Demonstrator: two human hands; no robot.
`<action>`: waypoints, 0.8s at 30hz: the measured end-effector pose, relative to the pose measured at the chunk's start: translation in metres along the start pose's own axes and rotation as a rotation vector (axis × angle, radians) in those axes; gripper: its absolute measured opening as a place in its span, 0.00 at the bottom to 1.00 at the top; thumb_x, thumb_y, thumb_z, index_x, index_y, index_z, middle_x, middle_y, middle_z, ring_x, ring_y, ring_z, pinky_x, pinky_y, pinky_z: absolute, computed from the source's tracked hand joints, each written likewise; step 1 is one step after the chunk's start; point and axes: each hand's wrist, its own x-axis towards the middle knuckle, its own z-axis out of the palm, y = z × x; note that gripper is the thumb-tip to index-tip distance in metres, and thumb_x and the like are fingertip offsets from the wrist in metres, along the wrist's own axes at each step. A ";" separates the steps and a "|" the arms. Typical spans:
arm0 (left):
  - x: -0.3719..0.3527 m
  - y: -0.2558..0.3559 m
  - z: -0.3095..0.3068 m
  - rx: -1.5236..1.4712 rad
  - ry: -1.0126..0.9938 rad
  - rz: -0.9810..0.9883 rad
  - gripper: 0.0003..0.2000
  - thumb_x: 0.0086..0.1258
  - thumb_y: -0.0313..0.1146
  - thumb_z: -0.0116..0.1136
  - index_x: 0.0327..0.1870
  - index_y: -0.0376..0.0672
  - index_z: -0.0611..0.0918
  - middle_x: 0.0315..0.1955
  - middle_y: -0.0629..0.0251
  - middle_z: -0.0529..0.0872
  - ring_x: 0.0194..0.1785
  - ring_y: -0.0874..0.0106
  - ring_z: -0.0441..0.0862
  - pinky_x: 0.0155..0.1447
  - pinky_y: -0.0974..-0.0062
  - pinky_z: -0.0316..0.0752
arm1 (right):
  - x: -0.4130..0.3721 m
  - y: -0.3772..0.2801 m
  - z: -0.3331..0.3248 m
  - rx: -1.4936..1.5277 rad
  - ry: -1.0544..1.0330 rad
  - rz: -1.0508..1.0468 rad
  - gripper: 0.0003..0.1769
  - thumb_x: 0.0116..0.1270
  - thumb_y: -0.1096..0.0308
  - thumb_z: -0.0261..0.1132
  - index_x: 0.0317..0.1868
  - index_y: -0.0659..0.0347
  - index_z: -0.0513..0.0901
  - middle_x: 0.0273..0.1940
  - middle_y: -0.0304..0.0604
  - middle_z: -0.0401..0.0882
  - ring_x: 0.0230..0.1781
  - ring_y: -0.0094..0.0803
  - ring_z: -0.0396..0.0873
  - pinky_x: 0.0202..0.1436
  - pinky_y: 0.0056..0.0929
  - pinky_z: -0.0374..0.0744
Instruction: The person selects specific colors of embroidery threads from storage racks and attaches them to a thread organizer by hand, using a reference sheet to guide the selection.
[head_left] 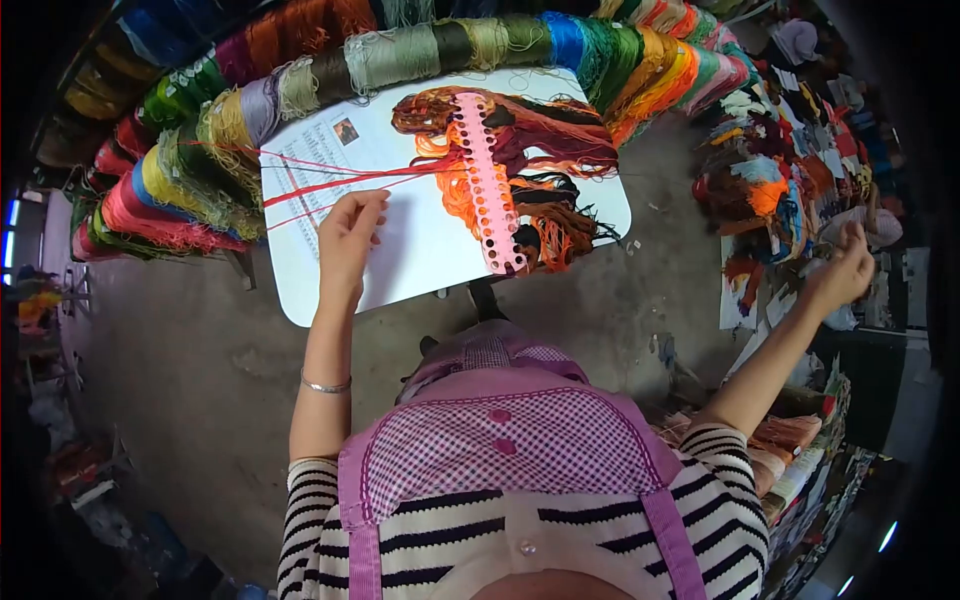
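Note:
A pink strip with rows of holes (pixel 478 180) lies on a white board (pixel 590 225), with hanks of orange, brown and dark red thread (pixel 550 130) looped through it. Red threads (pixel 330 187) stretch from the strip leftward across the board to its left edge. My left hand (pixel 347 235) is over the board just below these threads, fingers curled together; whether a strand is between them cannot be made out. My right hand (pixel 848 268) is raised far out to the right, away from the board, with its fingers pinched. Anything in that pinch is too small to see.
A long roll of many-coloured thread hanks (pixel 400 58) curves around the board's far side. More thread bundles (pixel 765 195) lie on a cluttered surface at right. Pale pink hanks (pixel 785 435) sit near my right elbow. Another person (pixel 795 42) is at the upper right.

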 end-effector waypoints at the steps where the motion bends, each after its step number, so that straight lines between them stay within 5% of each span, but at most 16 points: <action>1: 0.003 -0.007 0.002 -0.096 -0.016 -0.077 0.11 0.69 0.33 0.55 0.47 0.40 0.83 0.37 0.71 0.83 0.36 0.82 0.75 0.37 0.84 0.68 | -0.012 -0.015 0.017 -0.011 -0.008 0.009 0.11 0.68 0.64 0.61 0.41 0.65 0.81 0.42 0.38 0.80 0.43 0.26 0.78 0.49 0.27 0.75; 4: 0.016 -0.017 0.038 -0.163 -0.145 -0.106 0.12 0.70 0.36 0.56 0.47 0.38 0.82 0.37 0.68 0.84 0.34 0.83 0.77 0.34 0.85 0.69 | -0.080 -0.046 0.087 -0.460 -0.333 -0.049 0.10 0.67 0.64 0.62 0.41 0.63 0.81 0.38 0.39 0.80 0.40 0.23 0.77 0.45 0.25 0.75; 5: 0.022 -0.020 0.050 -0.163 -0.147 -0.117 0.12 0.70 0.36 0.56 0.47 0.38 0.82 0.37 0.68 0.84 0.34 0.83 0.77 0.34 0.85 0.69 | -0.114 -0.054 0.115 -0.423 -0.499 0.176 0.08 0.67 0.67 0.62 0.41 0.63 0.81 0.37 0.39 0.80 0.39 0.24 0.77 0.45 0.24 0.75; 6: 0.027 -0.023 0.062 -0.169 -0.150 -0.189 0.13 0.71 0.37 0.56 0.47 0.37 0.82 0.36 0.68 0.85 0.32 0.83 0.78 0.32 0.85 0.68 | -0.145 -0.046 0.137 -0.338 -0.639 -0.059 0.06 0.67 0.71 0.61 0.41 0.63 0.82 0.36 0.39 0.81 0.38 0.24 0.78 0.45 0.22 0.75; 8: 0.035 -0.029 0.076 -0.174 -0.145 -0.265 0.13 0.71 0.38 0.56 0.46 0.37 0.82 0.35 0.68 0.85 0.30 0.83 0.78 0.30 0.85 0.68 | -0.208 -0.029 0.171 -0.058 -0.853 0.070 0.06 0.67 0.75 0.59 0.41 0.63 0.82 0.38 0.38 0.82 0.39 0.24 0.79 0.45 0.23 0.76; 10: 0.039 -0.033 0.083 -0.252 -0.133 -0.278 0.14 0.71 0.38 0.56 0.46 0.36 0.82 0.33 0.69 0.85 0.27 0.84 0.79 0.27 0.86 0.66 | -0.248 -0.025 0.199 0.061 -1.075 -0.085 0.07 0.70 0.74 0.55 0.38 0.65 0.80 0.38 0.41 0.82 0.36 0.25 0.78 0.43 0.23 0.77; 11: 0.040 -0.032 0.085 -0.293 -0.143 -0.302 0.12 0.71 0.37 0.56 0.46 0.37 0.82 0.32 0.70 0.85 0.25 0.85 0.77 0.26 0.87 0.63 | -0.266 -0.022 0.207 0.173 -1.182 0.490 0.06 0.70 0.74 0.54 0.40 0.64 0.78 0.35 0.41 0.82 0.31 0.22 0.77 0.36 0.20 0.77; 16: 0.045 -0.027 0.084 -0.305 -0.191 -0.403 0.11 0.70 0.33 0.56 0.47 0.39 0.82 0.30 0.72 0.84 0.24 0.88 0.75 0.25 0.90 0.60 | -0.300 -0.001 0.238 0.114 -1.181 0.501 0.05 0.69 0.73 0.58 0.41 0.64 0.78 0.29 0.37 0.81 0.25 0.18 0.75 0.30 0.20 0.76; 24: 0.049 -0.039 0.093 -0.303 -0.131 -0.272 0.12 0.69 0.28 0.56 0.51 0.36 0.81 0.29 0.71 0.83 0.22 0.85 0.74 0.24 0.89 0.62 | -0.304 0.006 0.241 0.050 -1.139 -0.072 0.07 0.61 0.73 0.64 0.40 0.63 0.81 0.28 0.43 0.77 0.31 0.27 0.79 0.31 0.28 0.75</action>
